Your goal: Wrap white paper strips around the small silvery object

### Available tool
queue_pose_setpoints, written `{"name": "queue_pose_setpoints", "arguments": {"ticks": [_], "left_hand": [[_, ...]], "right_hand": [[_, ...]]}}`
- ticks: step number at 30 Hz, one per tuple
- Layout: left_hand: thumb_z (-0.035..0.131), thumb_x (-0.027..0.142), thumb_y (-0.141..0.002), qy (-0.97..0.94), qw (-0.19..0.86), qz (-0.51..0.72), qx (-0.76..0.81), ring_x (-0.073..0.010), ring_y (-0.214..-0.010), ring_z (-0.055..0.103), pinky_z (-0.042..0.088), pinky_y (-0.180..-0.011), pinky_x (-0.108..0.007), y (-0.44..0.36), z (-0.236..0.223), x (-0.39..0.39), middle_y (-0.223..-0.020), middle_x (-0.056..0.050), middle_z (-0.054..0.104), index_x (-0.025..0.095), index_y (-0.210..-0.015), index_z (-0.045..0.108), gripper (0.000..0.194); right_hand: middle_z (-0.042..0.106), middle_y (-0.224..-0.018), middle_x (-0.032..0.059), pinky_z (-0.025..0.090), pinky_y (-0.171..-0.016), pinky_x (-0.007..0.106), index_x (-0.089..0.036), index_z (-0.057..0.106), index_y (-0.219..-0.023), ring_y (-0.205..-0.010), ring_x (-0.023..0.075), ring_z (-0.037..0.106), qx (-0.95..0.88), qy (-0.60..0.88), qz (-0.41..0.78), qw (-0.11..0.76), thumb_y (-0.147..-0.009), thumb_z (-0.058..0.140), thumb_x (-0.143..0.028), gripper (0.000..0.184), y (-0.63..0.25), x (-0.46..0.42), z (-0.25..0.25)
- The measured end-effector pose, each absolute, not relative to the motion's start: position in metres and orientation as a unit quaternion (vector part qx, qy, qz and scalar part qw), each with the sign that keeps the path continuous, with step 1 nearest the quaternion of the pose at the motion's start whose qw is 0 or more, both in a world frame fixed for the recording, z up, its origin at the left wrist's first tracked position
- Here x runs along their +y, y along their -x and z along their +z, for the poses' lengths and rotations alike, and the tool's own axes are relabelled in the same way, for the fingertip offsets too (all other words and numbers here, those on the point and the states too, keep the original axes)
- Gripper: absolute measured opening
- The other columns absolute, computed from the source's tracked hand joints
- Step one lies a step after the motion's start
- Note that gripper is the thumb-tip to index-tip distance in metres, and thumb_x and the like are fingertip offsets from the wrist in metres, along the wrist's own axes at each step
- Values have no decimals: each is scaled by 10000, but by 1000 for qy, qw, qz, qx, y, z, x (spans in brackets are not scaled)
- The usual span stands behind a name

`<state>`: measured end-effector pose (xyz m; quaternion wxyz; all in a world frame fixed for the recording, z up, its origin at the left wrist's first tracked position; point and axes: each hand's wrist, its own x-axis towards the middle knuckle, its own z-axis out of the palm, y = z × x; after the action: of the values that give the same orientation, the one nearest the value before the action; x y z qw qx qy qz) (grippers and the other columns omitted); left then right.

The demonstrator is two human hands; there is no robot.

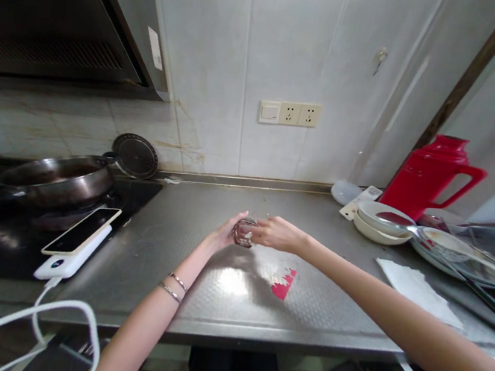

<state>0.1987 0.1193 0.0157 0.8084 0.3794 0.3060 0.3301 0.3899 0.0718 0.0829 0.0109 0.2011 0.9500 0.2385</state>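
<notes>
Above the middle of the steel counter, my left hand (224, 235) is closed around a small clear glass (241, 233) with dark, shiny edges. The glass lies tilted on its side, its mouth toward the right. From that side my right hand (278, 233) meets it, fingers bent together and their tips at or inside the mouth. A small whitish patch shows by those fingertips, too blurred to name. Two bracelets circle my left wrist. Below the hands, a torn red sticker (283, 284) clings to the counter.
At left, a steel pan (59, 179) sits on the black stove, near a phone (81, 230) on a white power bank (72, 255) with a cable. At right are a red thermos (426, 178), stacked bowls (378, 230), plates with utensils, and a white paper towel (418, 290).
</notes>
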Motion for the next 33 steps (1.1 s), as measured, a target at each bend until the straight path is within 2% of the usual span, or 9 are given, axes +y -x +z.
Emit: {"name": "queue_pose_setpoints", "arguments": {"ticks": [4, 7, 11, 15, 18, 21, 24, 28, 33], "left_hand": [[578, 429, -839, -389, 790, 362, 308, -171, -510, 630, 536, -577, -325, -205, 12, 118, -659, -78, 690, 117, -877, 686, 333], [567, 426, -838, -364, 770, 428, 302, -155, -509, 622, 508, -536, -280, -208, 15, 118, -688, -84, 700, 113, -909, 701, 348], [557, 413, -844, -311, 747, 504, 302, -93, -428, 539, 385, -419, -202, -213, 20, 115, -690, -61, 703, 121, -878, 706, 330], [507, 429, -862, -278, 742, 543, 280, -150, -589, 636, 454, -519, -230, -221, 20, 107, -706, -77, 710, 116, -786, 690, 370], [482, 448, -870, -266, 737, 561, 267, -153, -596, 635, 466, -549, -242, -225, 19, 99, -689, -73, 702, 111, -742, 675, 409], [499, 462, -863, -254, 739, 572, 251, -152, -614, 639, 470, -570, -239, -228, 19, 96, -710, -72, 703, 115, -759, 671, 400], [521, 440, -846, -259, 753, 559, 230, -178, -680, 661, 488, -612, -257, -225, 19, 100, -754, -86, 711, 120, -813, 669, 353], [487, 386, -834, -321, 782, 496, 197, -245, -775, 687, 507, -630, -322, -209, 18, 115, -882, -137, 723, 111, -1009, 656, 367], [457, 506, -860, -356, 791, 400, 296, -229, -656, 688, 465, -505, -268, -195, 17, 126, -808, -170, 722, 100, -1041, 646, 483]], "right_hand": [[645, -1031, 60, 423, -677, 259, -201, 645, -915, -981, 189, 528, 941, -260, 215, 13, -953, 423, -127, 237, -389, 69, 77], [613, -1168, 74, 446, -687, 272, -214, 626, -1030, -1036, 218, 497, 915, -351, 198, -16, -943, 384, -87, 286, -387, 64, 71], [536, -1325, 85, 486, -665, 280, -236, 561, -1183, -1040, 233, 503, 883, -442, 148, -59, -916, 376, -70, 365, -373, 51, 54], [557, -1296, 84, 503, -703, 277, -256, 518, -1265, -1070, 219, 541, 827, -542, 55, -141, -890, 400, -98, 424, -344, 37, 35], [591, -1229, 80, 494, -720, 260, -230, 545, -1230, -958, 193, 617, 778, -587, -13, -225, -902, 430, -172, 352, -323, 32, 28], [617, -1172, 69, 479, -738, 242, -223, 596, -1149, -941, 186, 639, 759, -593, -37, -266, -928, 434, -210, 275, -318, 34, 27], [615, -1190, 59, 473, -734, 239, -261, 594, -1169, -983, 189, 636, 788, -570, -21, -233, -947, 427, -234, 280, -332, 40, 32], [578, -1266, 64, 469, -675, 246, -298, 535, -1249, -955, 182, 637, 847, -514, 52, -127, -975, 374, -234, 324, -362, 46, 39], [630, -1130, 70, 448, -704, 259, -224, 599, -1098, -984, 184, 583, 931, -332, 149, -26, -967, 395, -151, 253, -387, 52, 51]]}}
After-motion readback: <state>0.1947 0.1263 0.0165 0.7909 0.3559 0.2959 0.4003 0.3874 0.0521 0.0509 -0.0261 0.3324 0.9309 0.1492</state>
